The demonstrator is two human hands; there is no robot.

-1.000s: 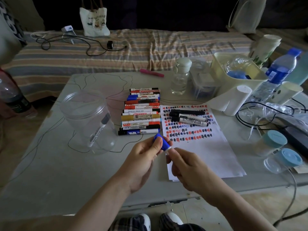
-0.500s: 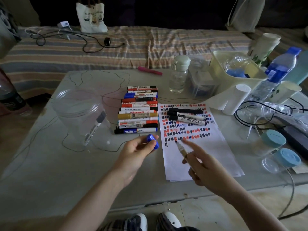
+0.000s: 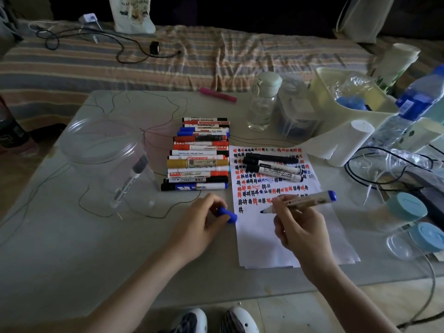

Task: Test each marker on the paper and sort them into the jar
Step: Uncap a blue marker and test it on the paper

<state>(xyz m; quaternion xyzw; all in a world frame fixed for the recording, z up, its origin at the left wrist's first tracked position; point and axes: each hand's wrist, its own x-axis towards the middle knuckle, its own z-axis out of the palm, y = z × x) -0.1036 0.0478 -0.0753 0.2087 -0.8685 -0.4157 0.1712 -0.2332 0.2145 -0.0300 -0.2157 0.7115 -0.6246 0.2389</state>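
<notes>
Right hand [image 3: 298, 227] grips an uncapped blue-tipped whiteboard marker [image 3: 300, 202], nib over the white paper sheet [image 3: 283, 241] near the tabletop's front edge; left hand [image 3: 204, 222] pinches its blue plastic cap [image 3: 227, 214]. Best pressed lightly on blank paper.

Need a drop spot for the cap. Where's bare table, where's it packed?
Bare: the near-left table, bordered by jar, left hand and front edge; also the far strip between jar and pink marker. The paper's lower part is unmarked. Packed: the right side, with cables, bottles and bin.

Blue cap [image 3: 227, 216] half-hidden, water bottle [image 3: 408, 109] seemingly edge-cropped.
</notes>
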